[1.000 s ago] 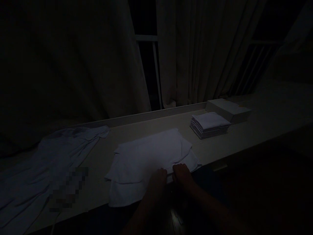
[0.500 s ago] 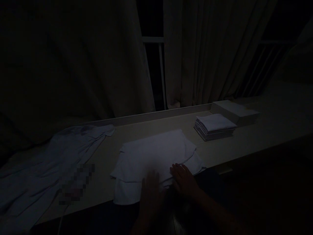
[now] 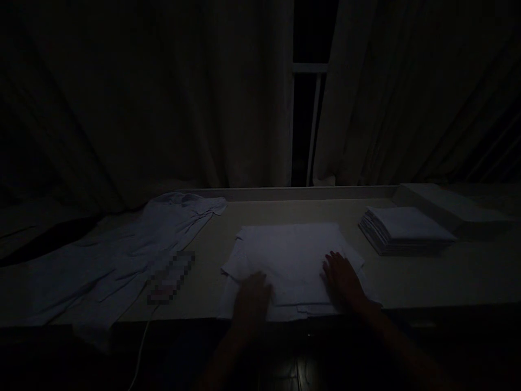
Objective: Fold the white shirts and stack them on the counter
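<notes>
A white garment (image 3: 293, 260), shaped like a short-sleeved shirt and doubled over itself, lies on the counter in front of me. My left hand (image 3: 252, 298) rests on its lower left part, palm down and a little blurred, with the fingers stretched out. On the garment's right side, my right hand (image 3: 344, 279) lies flat with its fingers spread. Neither hand grips the fabric. A neat stack of folded white cloth (image 3: 407, 228) stands to the right of the garment. The dim light hides finer details of the fabric.
Loose, rumpled pale garments (image 3: 118, 260) spread over the counter's left end, partly over the front edge. Beside them is a pixelated object (image 3: 171, 277) with a white cable (image 3: 141, 347). A pale box (image 3: 451, 209) sits behind the stack. Curtains (image 3: 244, 108) hang behind the counter (image 3: 407, 277).
The view has turned left. My right hand has moved from the garment's front edge farther onto it, and my left hand is now at its lower left. The garment looks flatter.
</notes>
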`<state>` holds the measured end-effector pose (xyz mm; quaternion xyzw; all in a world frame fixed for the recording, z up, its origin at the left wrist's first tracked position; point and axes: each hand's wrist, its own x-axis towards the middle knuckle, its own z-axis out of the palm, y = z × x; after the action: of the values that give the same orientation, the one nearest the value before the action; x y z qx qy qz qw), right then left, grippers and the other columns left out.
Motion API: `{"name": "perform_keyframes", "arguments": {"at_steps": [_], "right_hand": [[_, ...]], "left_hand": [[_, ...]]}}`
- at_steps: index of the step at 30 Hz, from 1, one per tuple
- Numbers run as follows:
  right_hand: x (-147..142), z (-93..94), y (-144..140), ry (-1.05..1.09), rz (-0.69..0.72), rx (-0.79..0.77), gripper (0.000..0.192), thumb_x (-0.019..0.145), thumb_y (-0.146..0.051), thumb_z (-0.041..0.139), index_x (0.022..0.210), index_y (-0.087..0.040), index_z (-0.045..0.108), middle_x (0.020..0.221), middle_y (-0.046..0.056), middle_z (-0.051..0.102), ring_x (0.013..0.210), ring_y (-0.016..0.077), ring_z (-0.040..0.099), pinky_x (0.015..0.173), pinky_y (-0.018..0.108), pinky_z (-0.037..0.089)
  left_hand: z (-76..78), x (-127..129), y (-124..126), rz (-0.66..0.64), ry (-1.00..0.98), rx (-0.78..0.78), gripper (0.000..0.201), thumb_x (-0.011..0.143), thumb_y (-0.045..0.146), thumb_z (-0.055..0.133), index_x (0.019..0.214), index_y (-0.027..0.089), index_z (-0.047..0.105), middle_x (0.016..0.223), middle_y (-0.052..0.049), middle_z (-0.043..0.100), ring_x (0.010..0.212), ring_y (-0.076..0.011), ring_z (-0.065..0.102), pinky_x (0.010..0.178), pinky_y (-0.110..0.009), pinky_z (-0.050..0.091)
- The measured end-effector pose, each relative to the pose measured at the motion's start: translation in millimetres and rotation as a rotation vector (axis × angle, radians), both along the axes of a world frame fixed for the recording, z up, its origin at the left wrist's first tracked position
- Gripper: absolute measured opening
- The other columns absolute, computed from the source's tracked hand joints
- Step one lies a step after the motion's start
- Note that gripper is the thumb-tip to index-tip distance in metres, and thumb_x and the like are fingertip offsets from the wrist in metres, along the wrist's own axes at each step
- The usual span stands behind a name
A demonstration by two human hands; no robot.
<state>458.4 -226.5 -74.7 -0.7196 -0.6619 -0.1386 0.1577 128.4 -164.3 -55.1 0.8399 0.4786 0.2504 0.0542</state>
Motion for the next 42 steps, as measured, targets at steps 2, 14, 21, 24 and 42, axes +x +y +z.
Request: {"name": "perform_keyframes", "arguments": {"at_steps": [2,14,21,24,42], "right_hand": [[19.8,-4.0,18.2,0.000,-0.070,-0.010,0.048,0.099,-0.035,0.029,0.132,-0.010,0.054,0.140,0.018,0.050,0.133,0.0304,0.041,0.109,0.049,0.030],[41.0,-30.9,29.8,0.005,-0.091,0.146,0.044,0.098,-0.040,0.035,0.121,-0.011,0.059,0.128,0.019,0.058,0.121,0.0280,0.051,0.105,0.047,0.038],[33.6,-12.4,31.5,-0.081,-0.020,0.144,0.037,0.097,-0.035,0.038,0.116,-0.013,0.061,0.132,0.019,0.055,0.125,0.0305,0.047,0.103,0.053,0.036],[-10.8,12.5,42.1,-0.037,0.026,0.175,0.036,0.095,-0.036,0.043,0.117,-0.013,0.059,0.133,0.020,0.053,0.126,0.0327,0.045,0.102,0.054,0.036],[-238.7,62.6,141.9,0.564,0.123,-0.127,0.012,0.084,-0.020,0.054,0.091,-0.017,0.062,0.084,0.006,0.067,0.075,0.0181,0.060,0.065,0.027,0.040]], "left_hand": [[13.0,-15.5,21.4,0.158,-0.084,0.028,0.041,0.093,0.040,0.037,0.110,0.013,0.063,0.113,-0.014,0.065,0.109,-0.0242,0.059,0.097,-0.039,0.045],[-14.1,-73.3,85.3,0.532,-0.161,-0.417,0.048,0.083,0.041,0.050,0.125,0.017,0.043,0.094,-0.011,0.070,0.087,-0.0283,0.067,0.070,-0.036,0.047],[-9.1,-78.5,97.5,0.441,-0.534,-0.444,0.069,0.069,0.024,0.062,0.134,0.019,0.041,0.095,-0.005,0.069,0.085,-0.0202,0.067,0.076,-0.030,0.051],[0.4,-75.1,92.7,0.415,-0.631,-0.362,0.057,0.074,0.025,0.056,0.130,0.022,0.047,0.098,-0.004,0.069,0.088,-0.0188,0.067,0.078,-0.029,0.051],[7.4,-54.0,74.2,0.318,-0.717,-0.236,0.049,0.078,0.026,0.059,0.125,0.020,0.052,0.118,-0.010,0.058,0.104,-0.0216,0.060,0.089,-0.036,0.052]]}}
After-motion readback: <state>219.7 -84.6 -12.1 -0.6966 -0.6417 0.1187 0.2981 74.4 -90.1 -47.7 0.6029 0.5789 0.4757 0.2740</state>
